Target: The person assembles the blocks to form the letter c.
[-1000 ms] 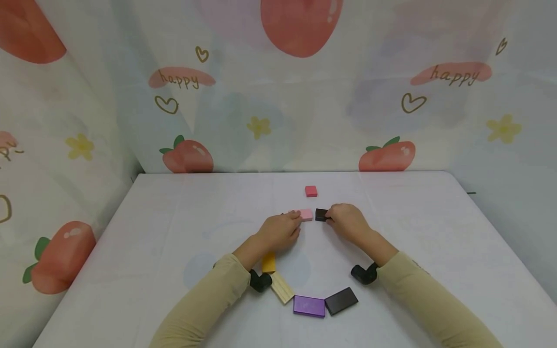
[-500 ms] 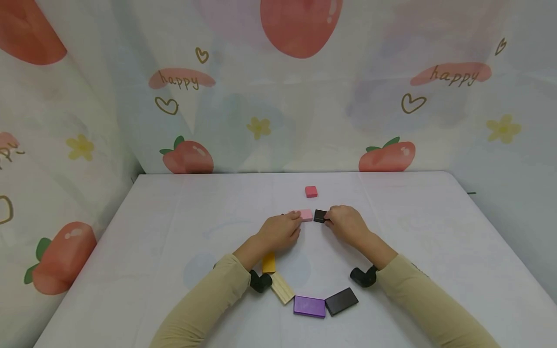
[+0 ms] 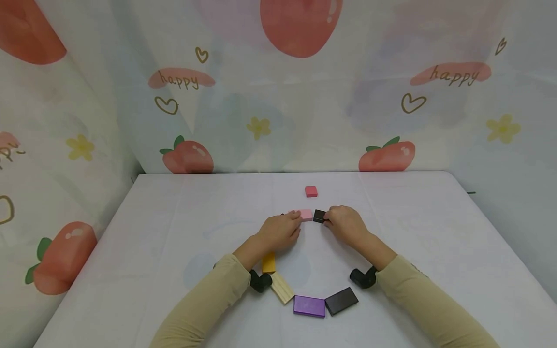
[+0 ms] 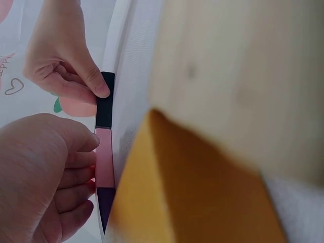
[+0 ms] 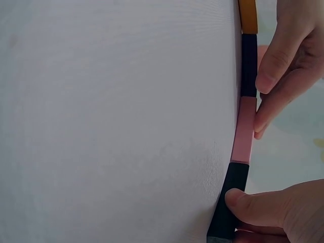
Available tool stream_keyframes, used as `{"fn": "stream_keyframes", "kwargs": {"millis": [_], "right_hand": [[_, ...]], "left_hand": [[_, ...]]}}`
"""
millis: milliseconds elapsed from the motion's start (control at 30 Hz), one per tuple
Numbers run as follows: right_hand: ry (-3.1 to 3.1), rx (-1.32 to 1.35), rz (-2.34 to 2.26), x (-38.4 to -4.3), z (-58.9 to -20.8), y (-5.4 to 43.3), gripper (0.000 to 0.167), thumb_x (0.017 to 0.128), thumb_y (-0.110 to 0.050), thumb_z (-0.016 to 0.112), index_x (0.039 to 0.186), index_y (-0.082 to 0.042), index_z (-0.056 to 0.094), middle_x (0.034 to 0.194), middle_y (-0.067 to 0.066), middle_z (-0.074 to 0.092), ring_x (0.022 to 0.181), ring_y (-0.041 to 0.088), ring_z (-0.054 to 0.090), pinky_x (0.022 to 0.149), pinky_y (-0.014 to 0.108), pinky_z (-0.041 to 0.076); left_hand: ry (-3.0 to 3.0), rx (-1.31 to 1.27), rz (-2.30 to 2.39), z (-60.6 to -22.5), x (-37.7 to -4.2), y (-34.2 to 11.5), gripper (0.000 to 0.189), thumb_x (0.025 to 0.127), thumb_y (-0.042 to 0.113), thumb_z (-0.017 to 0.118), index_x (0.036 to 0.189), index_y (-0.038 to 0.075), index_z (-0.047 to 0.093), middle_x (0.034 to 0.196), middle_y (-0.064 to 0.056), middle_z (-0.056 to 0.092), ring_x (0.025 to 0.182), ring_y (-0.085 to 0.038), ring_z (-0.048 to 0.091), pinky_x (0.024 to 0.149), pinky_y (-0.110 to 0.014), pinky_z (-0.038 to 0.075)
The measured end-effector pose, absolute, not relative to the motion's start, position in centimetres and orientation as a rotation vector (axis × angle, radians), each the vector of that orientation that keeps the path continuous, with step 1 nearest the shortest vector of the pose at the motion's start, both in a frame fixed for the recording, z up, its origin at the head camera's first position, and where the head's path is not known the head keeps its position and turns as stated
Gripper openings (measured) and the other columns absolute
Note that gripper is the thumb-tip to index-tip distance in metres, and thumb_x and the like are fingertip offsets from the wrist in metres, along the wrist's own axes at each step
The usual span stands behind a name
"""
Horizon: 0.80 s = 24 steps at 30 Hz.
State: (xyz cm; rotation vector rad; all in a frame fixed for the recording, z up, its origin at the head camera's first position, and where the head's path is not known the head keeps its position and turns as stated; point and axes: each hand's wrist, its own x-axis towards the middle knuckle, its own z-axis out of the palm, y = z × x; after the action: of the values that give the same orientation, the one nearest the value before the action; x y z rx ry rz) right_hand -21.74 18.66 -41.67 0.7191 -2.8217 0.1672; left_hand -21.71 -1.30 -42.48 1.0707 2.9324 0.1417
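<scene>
Rectangular blocks lie flat in a partial ring on the white table. My right hand (image 3: 347, 224) pinches a black block (image 3: 319, 216), thumb on the near face and fingers behind. The block's end stands right beside the pink block (image 3: 306, 215). My left hand (image 3: 280, 232) rests with its fingers over the pink block's left part, fingertips along its top edge. A dark navy block (image 5: 249, 66) continues the row left of the pink one, mostly hidden by the left hand in the head view. The yellow block (image 3: 269, 263) lies under the left wrist.
A pale wooden block (image 3: 283, 288), a purple block (image 3: 309, 306) and another black block (image 3: 341, 301) form the ring's near side. A small red block (image 3: 311, 191) lies farther back. Black wrist cameras hang low over the table. A printed cloth stands behind the table.
My right hand has drawn the black block slightly left, closer to the pink block, and angled it a little. The left hand stays where it was.
</scene>
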Motion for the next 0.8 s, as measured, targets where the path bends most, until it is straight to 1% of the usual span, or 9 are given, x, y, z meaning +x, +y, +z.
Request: {"fn": "stream_keyframes", "kwargs": {"millis": [333, 800], "right_hand": [[-2.77, 0.742, 0.187, -21.56, -41.65, 18.62, 0.008, 0.071, -0.006, 0.077, 0.07, -0.004, 0.07, 0.061, 0.003, 0.058, 0.057, 0.018, 0.056, 0.055, 0.033, 0.047], [-2.784, 0.749, 0.175, -21.56, -41.49, 18.56, 0.008, 0.072, -0.006, 0.077, 0.07, -0.004, 0.069, 0.062, 0.003, 0.059, 0.058, 0.018, 0.057, 0.056, 0.033, 0.048]], "left_hand": [[2.924, 1.067, 0.144, -42.44, -21.69, -1.3, 0.04, 0.095, 0.025, 0.049, 0.13, 0.007, 0.052, 0.136, -0.004, 0.047, 0.124, -0.014, 0.042, 0.098, -0.03, 0.037], [2.923, 1.066, 0.139, -42.29, -21.61, -1.27, 0.04, 0.095, 0.026, 0.049, 0.13, 0.008, 0.053, 0.136, -0.003, 0.047, 0.124, -0.014, 0.042, 0.098, -0.03, 0.037]]}}
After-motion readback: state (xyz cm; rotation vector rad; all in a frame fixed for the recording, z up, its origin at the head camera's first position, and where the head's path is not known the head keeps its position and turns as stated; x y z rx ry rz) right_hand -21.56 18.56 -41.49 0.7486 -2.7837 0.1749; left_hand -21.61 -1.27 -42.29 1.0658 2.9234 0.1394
